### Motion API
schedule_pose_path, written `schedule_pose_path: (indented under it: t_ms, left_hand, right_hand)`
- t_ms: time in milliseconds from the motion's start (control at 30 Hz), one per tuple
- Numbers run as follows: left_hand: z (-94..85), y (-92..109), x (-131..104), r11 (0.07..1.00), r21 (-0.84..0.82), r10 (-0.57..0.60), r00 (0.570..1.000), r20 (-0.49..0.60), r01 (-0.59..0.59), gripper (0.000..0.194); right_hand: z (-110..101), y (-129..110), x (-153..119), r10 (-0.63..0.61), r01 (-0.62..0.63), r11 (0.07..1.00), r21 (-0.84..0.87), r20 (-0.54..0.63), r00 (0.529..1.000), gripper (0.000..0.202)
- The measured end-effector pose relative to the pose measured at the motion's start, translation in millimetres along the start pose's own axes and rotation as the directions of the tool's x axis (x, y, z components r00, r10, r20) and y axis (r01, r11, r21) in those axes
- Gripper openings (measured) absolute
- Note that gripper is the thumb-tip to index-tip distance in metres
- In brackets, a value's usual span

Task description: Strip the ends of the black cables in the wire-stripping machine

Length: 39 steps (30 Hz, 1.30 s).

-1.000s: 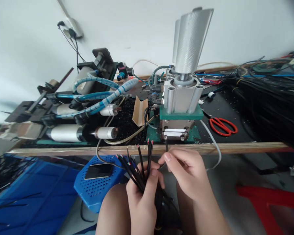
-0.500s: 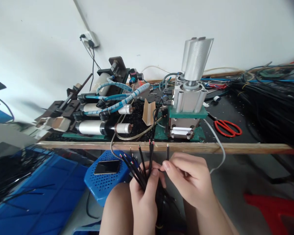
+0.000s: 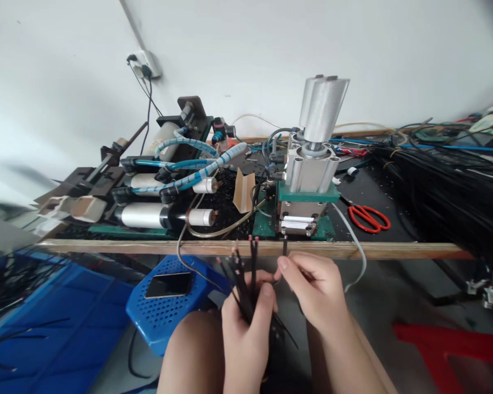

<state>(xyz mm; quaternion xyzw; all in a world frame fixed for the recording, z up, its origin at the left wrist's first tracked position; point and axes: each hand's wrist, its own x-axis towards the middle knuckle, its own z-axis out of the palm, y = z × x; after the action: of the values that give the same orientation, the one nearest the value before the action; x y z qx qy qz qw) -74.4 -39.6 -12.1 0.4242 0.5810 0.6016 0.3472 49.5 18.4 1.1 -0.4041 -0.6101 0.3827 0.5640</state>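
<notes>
My left hand (image 3: pixel 248 323) is wrapped round a bundle of black cables (image 3: pixel 241 279), whose stripped ends fan upward with small coloured wire tips. Between the thumb and fingers of my right hand (image 3: pixel 318 287) is a single black cable (image 3: pixel 285 246), its end pointing up at the table's front edge. Just behind that end stands a pneumatic press (image 3: pixel 308 169) with a silver cylinder, a green plate and white strips low on its front. The lower parts of the cables hang between my knees, partly hidden by my hands.
Red-handled scissors (image 3: pixel 370 218) lie right of the press, near a large heap of black cables (image 3: pixel 435 186). Silver cylinders (image 3: pixel 143 215) with blue hoses occupy the table's left. A phone (image 3: pixel 168 285) rests on a blue stool (image 3: pixel 160 316). A red stool (image 3: pixel 456 350) stands lower right.
The view has shifted slightly. My right hand has moved a little away from my left, and its cable end now sits closer to the press. The bundle's tips have drawn closer together.
</notes>
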Motion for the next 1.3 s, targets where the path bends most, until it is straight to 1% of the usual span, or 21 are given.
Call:
schedule_pose_path:
  t_ms: [67,133,167,267,367,533,667,833,1067,1300]
  left_hand:
    - [6.0,-7,1,0.995,0.078,0.066,0.997,0.044,-0.069,0.023]
    - [12.9,-11,3,0.981,0.14,0.118,0.988,0.104,-0.132,0.029]
    - [16.5,-13,4,0.976,0.159,0.129,0.985,0.114,-0.147,0.03]
    - [26.9,-15,7,0.978,0.146,0.141,0.987,0.08,-0.152,0.027]
    - [35.3,-18,10,0.983,0.096,0.154,0.987,0.044,-0.158,0.024]
    - [43.5,-24,11,0.971,0.163,0.183,0.983,-0.026,-0.177,0.021]
    - [46.1,-23,10,0.971,0.166,0.178,0.983,-0.032,-0.171,0.02]
    - [48.8,-20,10,0.973,0.158,0.173,0.985,-0.025,-0.167,0.02]
    - [55.1,-17,11,0.98,0.114,0.164,0.987,-0.006,-0.162,0.028]
    - [54.0,-21,10,0.987,0.085,0.136,0.991,-0.002,-0.135,0.026]
  right_hand:
    - [-2,0,3,0.113,-0.111,0.992,0.052,-0.041,0.993,0.042]
    - [-3,-1,6,0.192,-0.183,0.976,0.114,-0.066,0.979,0.044]
    - [-2,-1,8,0.216,-0.205,0.969,0.141,-0.069,0.974,0.045]
    - [0,2,13,0.264,-0.247,0.949,0.193,-0.063,0.963,0.046]
    - [3,9,17,0.273,-0.253,0.949,0.188,-0.089,0.958,0.047]
    - [5,20,21,0.224,-0.202,0.964,0.173,-0.119,0.967,0.049]
    - [3,20,24,0.253,-0.229,0.955,0.191,-0.113,0.961,0.049]
    - [-1,13,26,0.29,-0.27,0.939,0.214,-0.066,0.955,0.049]
    - [-1,7,28,0.328,-0.304,0.923,0.237,-0.07,0.942,0.048]
    - [-1,5,29,0.396,-0.366,0.894,0.257,-0.074,0.915,0.046]
